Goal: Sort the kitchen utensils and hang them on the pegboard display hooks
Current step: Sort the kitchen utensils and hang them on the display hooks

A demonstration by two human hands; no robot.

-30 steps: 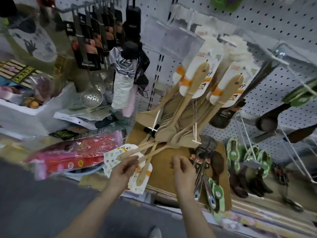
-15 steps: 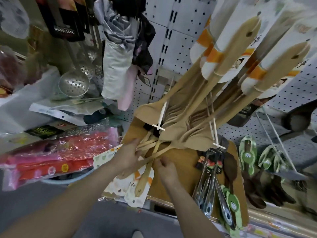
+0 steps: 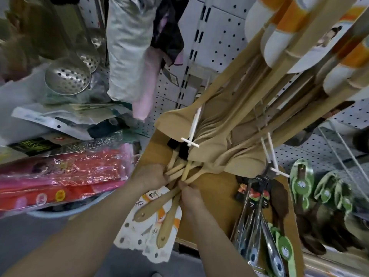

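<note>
At the upper left a perforated metal skimmer (image 3: 66,76) hangs over a clutter of packets. Below it, red cellophane-wrapped packs (image 3: 65,176) fill the left edge.

Just left of centre, the left hand (image 3: 148,176) is closed round a fan of loose wooden spatulas (image 3: 151,205). Their carded handle ends splay toward the bottom of the frame, over a wooden board (image 3: 215,196).

Beside it at centre, the right hand (image 3: 191,196) has its fingertips curled in where the handles cross. It looks to be pinching a single handle, though the knot of wood hides which one.

Above the hands, a dense row of hung wooden spatulas (image 3: 219,148) droops from a white peg hook (image 3: 193,128) on the pegboard (image 3: 223,37) and runs to the upper right. At lower right sit metal tongs (image 3: 250,222) and green-tagged utensils (image 3: 300,180).

To do this well, I'd say the left hand should steady the bundle while the right teases one spatula free. The right then has to line the hole in its handle end up with the hook tip. The rack is crowded, so a careless pull could snag its neighbours.
</note>
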